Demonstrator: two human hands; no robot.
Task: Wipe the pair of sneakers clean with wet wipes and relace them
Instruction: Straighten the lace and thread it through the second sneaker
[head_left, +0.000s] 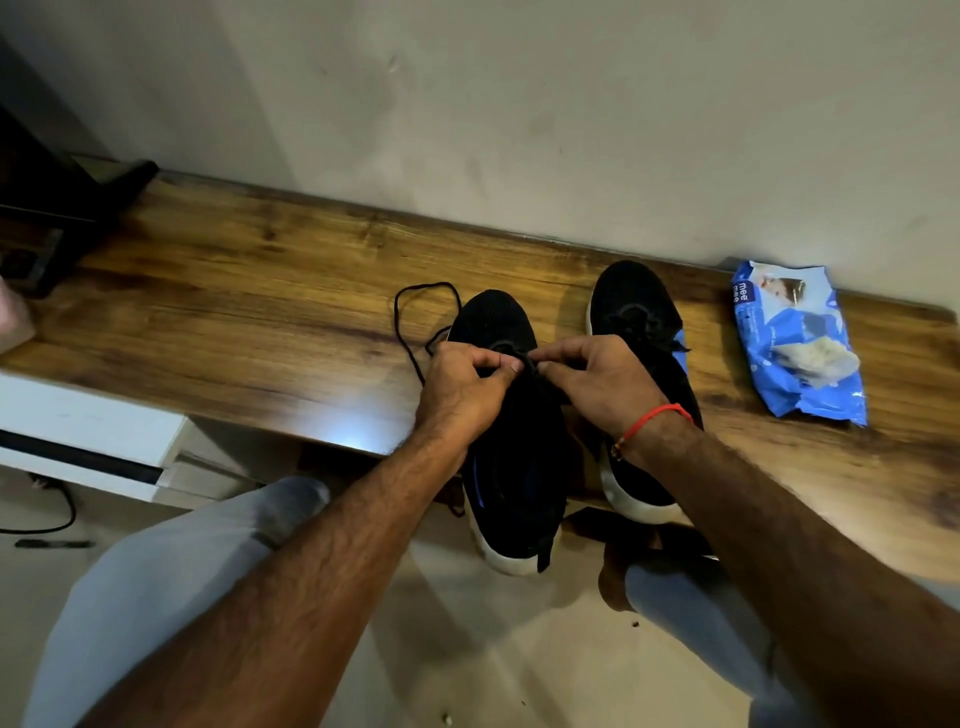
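Two black sneakers with white soles stand side by side on a wooden shelf (260, 291), toes toward the wall. Over the front eyelets of the left sneaker (493, 319) my left hand (460, 389) and my right hand (597, 382) meet, each pinching the black lace (415, 312). One long loop of that lace trails onto the wood to the left of the toe. The right sneaker (631, 301) stands untouched, partly hidden behind my right wrist. A blue wet wipes pack (800, 343) lies to its right with a white wipe showing at its opening.
A dark stand (62, 208) occupies the shelf's far left end. A white unit (88, 431) sits below the shelf at left, with a black cable (57, 514) on the floor. My knees in light trousers are under the shelf's front edge.
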